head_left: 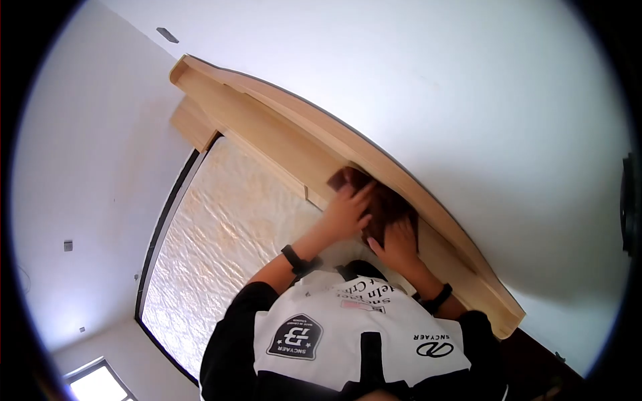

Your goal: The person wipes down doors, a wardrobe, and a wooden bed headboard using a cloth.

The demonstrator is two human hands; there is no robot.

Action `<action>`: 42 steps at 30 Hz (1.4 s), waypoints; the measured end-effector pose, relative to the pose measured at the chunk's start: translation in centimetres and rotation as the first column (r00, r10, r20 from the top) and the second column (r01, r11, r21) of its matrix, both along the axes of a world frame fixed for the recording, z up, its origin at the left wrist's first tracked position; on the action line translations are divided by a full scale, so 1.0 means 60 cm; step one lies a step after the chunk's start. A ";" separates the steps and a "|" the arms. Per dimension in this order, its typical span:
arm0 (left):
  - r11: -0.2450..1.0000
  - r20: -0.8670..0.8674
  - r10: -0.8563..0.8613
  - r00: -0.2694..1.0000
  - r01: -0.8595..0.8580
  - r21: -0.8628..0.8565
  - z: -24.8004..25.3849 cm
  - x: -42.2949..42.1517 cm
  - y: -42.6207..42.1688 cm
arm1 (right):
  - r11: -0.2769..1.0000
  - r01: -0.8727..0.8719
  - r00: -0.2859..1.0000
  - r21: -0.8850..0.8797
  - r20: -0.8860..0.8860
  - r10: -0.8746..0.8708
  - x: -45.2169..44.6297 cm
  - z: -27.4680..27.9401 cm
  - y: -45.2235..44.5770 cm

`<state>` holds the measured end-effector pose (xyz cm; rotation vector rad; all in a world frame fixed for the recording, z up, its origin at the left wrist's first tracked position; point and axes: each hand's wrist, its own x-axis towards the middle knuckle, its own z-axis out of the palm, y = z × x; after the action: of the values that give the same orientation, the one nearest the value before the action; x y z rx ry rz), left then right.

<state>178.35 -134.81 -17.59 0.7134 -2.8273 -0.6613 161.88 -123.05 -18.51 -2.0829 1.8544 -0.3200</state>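
Observation:
A dark brown cloth (384, 206) lies bunched on the ledge of a pale wooden headboard (287, 130). My left hand (346, 212) rests on the cloth's left part, fingers spread and slightly blurred. On its lower right part lies my right hand (399, 246), with the fingers stretched out flat and the thumb apart. Both hands touch the cloth from above, and neither is visibly closed around it. Each wrist carries a black band.
Below the headboard is a mattress (227, 234) in crinkled, shiny plastic wrap, set in a dark-edged frame. A small wooden bedside piece (194, 125) stands at the far end. A white wall (468, 100) rises behind the headboard. A window (100, 383) shows at lower left.

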 end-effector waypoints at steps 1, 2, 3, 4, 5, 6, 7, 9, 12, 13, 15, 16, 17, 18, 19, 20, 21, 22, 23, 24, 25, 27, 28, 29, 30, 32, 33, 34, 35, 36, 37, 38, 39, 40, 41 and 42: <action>0.987 -0.065 0.147 0.987 -0.151 -0.049 -0.008 0.026 -0.021 | 0.998 -0.046 0.998 -0.048 0.030 0.048 0.023 -0.002 -0.039; 0.950 -0.141 0.289 0.947 -0.301 -0.079 -0.013 0.053 -0.045 | 0.987 -0.063 0.996 -0.144 0.053 0.072 0.052 -0.010 -0.084; 0.929 -0.110 0.351 0.930 -0.361 -0.088 -0.012 0.088 -0.075 | 0.969 -0.079 0.993 -0.234 0.071 0.098 0.083 -0.016 -0.128; 0.905 -0.075 0.408 0.910 -0.414 -0.097 -0.013 0.121 -0.106 | 0.972 -0.071 0.994 -0.224 0.063 0.087 0.111 -0.012 -0.169; 0.888 -0.182 0.410 0.894 -0.437 -0.142 -0.021 0.144 -0.133 | 0.974 -0.077 0.993 -0.213 0.066 0.093 0.141 -0.007 -0.209; 0.871 -0.292 0.385 0.876 -0.449 -0.200 -0.028 0.163 -0.170 | 0.973 -0.066 0.994 -0.220 0.072 0.084 0.167 -0.007 -0.240; 0.877 -0.213 0.417 0.884 -0.452 -0.161 -0.042 0.175 -0.207 | 0.971 -0.019 0.997 -0.240 0.072 0.037 0.186 -0.014 -0.254; 0.896 -0.224 0.329 0.917 -0.378 -0.234 -0.067 0.177 -0.258 | 0.989 0.026 1.000 -0.146 -0.013 -0.028 0.200 -0.034 -0.282; 0.918 -0.254 0.232 0.939 -0.297 -0.262 -0.082 0.164 -0.253 | 0.965 0.204 0.974 -0.165 -0.063 -0.217 0.176 -0.039 -0.214; 0.955 -0.238 0.192 0.952 -0.237 -0.177 -0.084 0.173 -0.252 | 0.964 0.247 0.965 -0.103 -0.060 -0.254 0.183 -0.014 -0.189; 0.986 -0.260 0.072 0.963 -0.109 -0.130 -0.084 0.176 -0.229 | 0.936 0.330 0.940 -0.126 -0.047 -0.338 0.175 -0.023 -0.138; 0.986 -0.283 -0.024 0.959 -0.025 -0.167 -0.087 0.180 -0.218 | 0.941 0.312 0.946 -0.134 -0.047 -0.320 0.174 -0.027 -0.137; 0.986 -0.282 -0.011 0.959 -0.037 -0.164 -0.083 0.181 -0.210 | 0.926 0.342 0.934 -0.161 -0.051 -0.353 0.169 -0.035 -0.123; 0.992 -0.304 -0.056 0.951 0.017 -0.128 -0.071 0.162 -0.175 | 0.908 0.376 0.919 -0.187 -0.047 -0.390 0.152 -0.031 -0.093; 0.993 -0.336 -0.103 0.936 0.080 -0.082 -0.070 0.152 -0.163 | 0.909 0.377 0.919 -0.176 -0.052 -0.391 0.149 -0.039 -0.089; 0.993 -0.344 -0.104 0.933 0.081 -0.080 -0.074 0.142 -0.158 | 0.893 0.404 0.901 -0.201 -0.085 -0.426 0.147 -0.051 -0.092; 0.994 -0.376 -0.068 0.924 0.029 -0.107 -0.082 0.132 -0.157 | 0.875 0.424 0.881 -0.234 -0.118 -0.458 0.143 -0.053 -0.100; 0.993 -0.405 -0.026 0.914 -0.025 -0.120 -0.083 0.131 -0.156 | 0.879 0.417 0.882 -0.231 -0.131 -0.453 0.144 -0.052 -0.114; 0.990 -0.417 0.048 0.907 -0.098 -0.099 -0.088 0.146 -0.176 | 0.854 0.463 0.860 -0.239 -0.115 -0.498 0.170 -0.051 -0.140; 0.984 -0.398 0.137 0.907 -0.171 -0.050 -0.085 0.162 -0.197 | 0.826 0.508 0.837 -0.243 -0.089 -0.540 0.196 -0.052 -0.158; 0.969 -0.372 0.224 0.901 -0.246 -0.011 -0.078 0.173 -0.219 | 0.810 0.526 0.817 -0.258 -0.111 -0.566 0.214 -0.050 -0.171; 0.930 -0.428 0.343 0.836 -0.365 0.032 -0.055 0.198 -0.268 | 0.830 0.506 0.836 -0.234 -0.102 -0.539 0.234 -0.052 -0.178; 0.899 -0.384 0.398 0.833 -0.438 -0.018 -0.065 0.214 -0.298 | 0.834 0.493 0.847 -0.247 -0.084 -0.526 0.233 -0.052 -0.202; 0.864 -0.334 0.450 0.828 -0.499 -0.072 -0.075 0.235 -0.324 | 0.836 0.400 0.880 -0.375 -0.096 -0.464 0.237 -0.049 -0.215; 0.810 -0.371 0.487 0.791 -0.568 -0.149 -0.073 0.258 -0.348 | 0.838 0.406 0.884 -0.365 -0.074 -0.461 0.243 -0.042 -0.229; 0.740 -0.398 0.552 0.733 -0.651 -0.173 -0.070 0.292 -0.385 | 0.955 0.225 0.974 -0.193 0.012 -0.227 0.236 -0.029 -0.272; 0.717 -0.390 0.586 0.710 -0.679 -0.159 -0.069 0.304 -0.400 | 0.959 0.209 0.978 -0.190 0.010 -0.211 0.230 -0.027 -0.299; 0.692 -0.382 0.621 0.684 -0.708 -0.143 -0.069 0.318 -0.411 | 0.982 0.099 0.995 -0.162 0.027 -0.096 0.233 -0.024 -0.326; 0.650 -0.387 0.637 0.667 -0.734 -0.197 -0.073 0.333 -0.424 | 0.991 -0.012 0.999 -0.134 0.049 0.019 0.240 -0.024 -0.353; 0.603 -0.392 0.652 0.649 -0.757 -0.251 -0.076 0.347 -0.433 | 0.991 -0.031 0.998 -0.131 0.047 0.038 0.250 -0.031 -0.377; 0.599 -0.332 0.713 0.617 -0.783 -0.168 -0.070 0.357 -0.435 | 0.985 -0.075 0.995 -0.156 0.047 0.083 0.264 -0.040 -0.401; 0.587 -0.333 0.722 0.606 -0.792 -0.169 -0.066 0.359 -0.438 | 0.976 -0.116 0.991 -0.182 0.048 0.127 0.276 -0.049 -0.425; 0.561 -0.289 0.748 0.597 -0.802 -0.206 -0.066 0.354 -0.433 | 0.975 -0.127 0.989 -0.183 0.051 0.138 0.283 -0.051 -0.445; 0.541 -0.238 0.772 0.590 -0.805 -0.242 -0.067 0.357 -0.430 | 0.955 -0.151 0.980 -0.255 0.086 0.178 0.297 -0.050 -0.468; 0.581 -0.212 0.763 0.610 -0.792 -0.187 -0.069 0.359 -0.430 | 0.933 -0.167 0.969 -0.320 0.122 0.215 0.312 -0.051 -0.483; 0.585 -0.193 0.766 0.613 -0.790 -0.184 -0.071 0.365 -0.428 | 0.938 -0.163 0.968 -0.305 0.134 0.212 0.327 -0.049 -0.494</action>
<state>200.22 -160.51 -21.84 1.6555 -2.0784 -0.1499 181.49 -152.71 -21.44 -2.3232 1.5740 -0.7330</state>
